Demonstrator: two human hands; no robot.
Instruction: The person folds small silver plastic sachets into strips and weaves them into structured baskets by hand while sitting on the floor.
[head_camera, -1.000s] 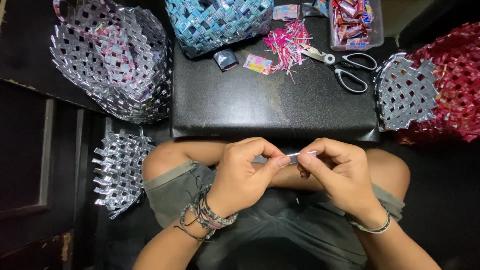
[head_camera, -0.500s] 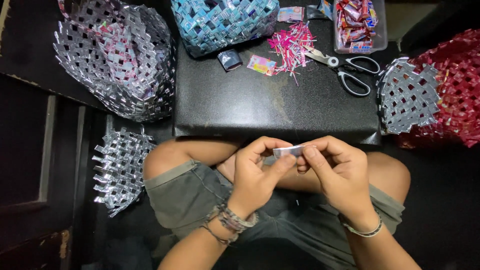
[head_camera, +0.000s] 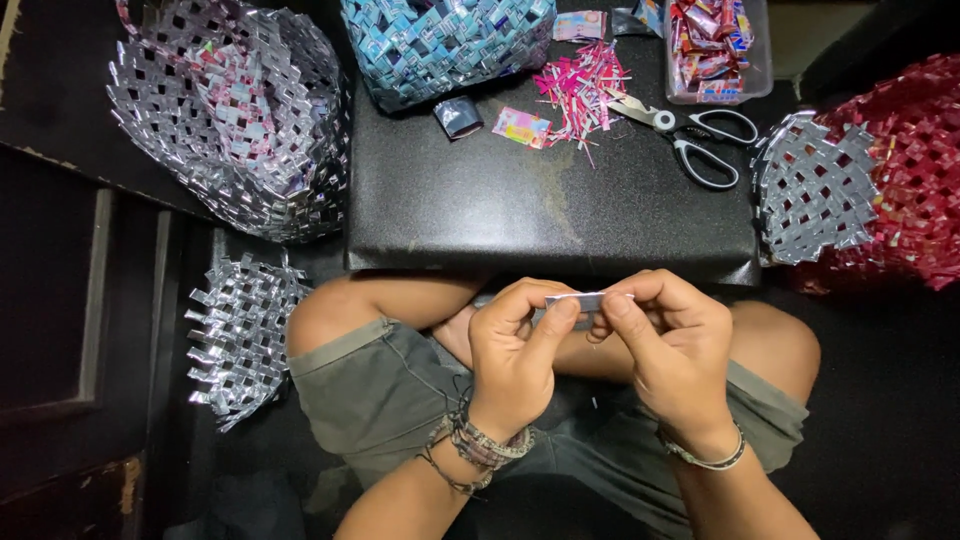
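Left hand (head_camera: 515, 355) and right hand (head_camera: 672, 345) both pinch a small silver strip (head_camera: 577, 299) over the lap, fingertips closed on its ends. At 12 the black table (head_camera: 560, 220): scissors (head_camera: 690, 140) at 1, pink scraps (head_camera: 580, 90), small pink wrapper (head_camera: 521, 127). Clear tub (head_camera: 716, 50) at 1 holds red wrappers, top cut off. Blue basket (head_camera: 445, 40) at 12, cropped; silver basket (head_camera: 235, 120) at 10, contents unclear.

Light falls from overhead, glinting off the silver woven basket (head_camera: 235, 115) and glossy black worktop (head_camera: 550, 215); edges sink into darkness, focus sharp.
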